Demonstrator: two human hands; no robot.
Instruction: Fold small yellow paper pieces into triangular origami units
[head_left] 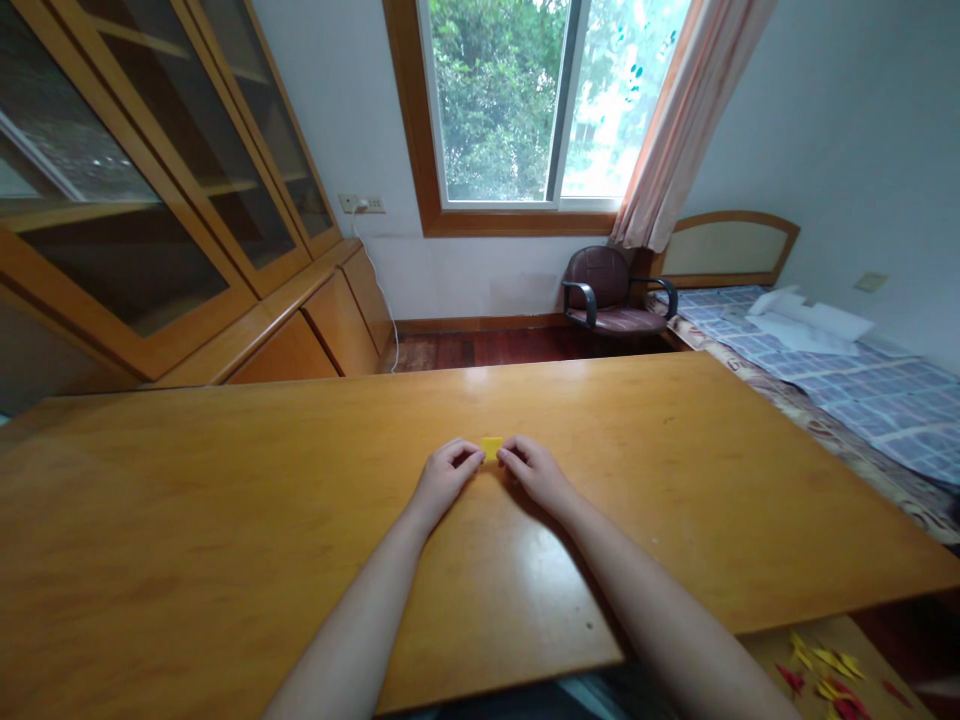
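Note:
A small yellow piece of paper [491, 446] is held between my two hands, just above or on the wooden table [262, 520]. My left hand [445, 478] pinches its left edge with thumb and fingertips. On the other side, my right hand [537, 474] pinches the lower right edge. Both hands are closed, and the fingertips cover the paper's side edges. Whether the paper is folded is too small to tell.
Several yellow and red folded paper pieces [829, 665] lie on a brown surface below the table's right front edge. Beyond the table are a maroon armchair [604, 285], a bed [840, 370] and a glass-door cabinet [247, 250].

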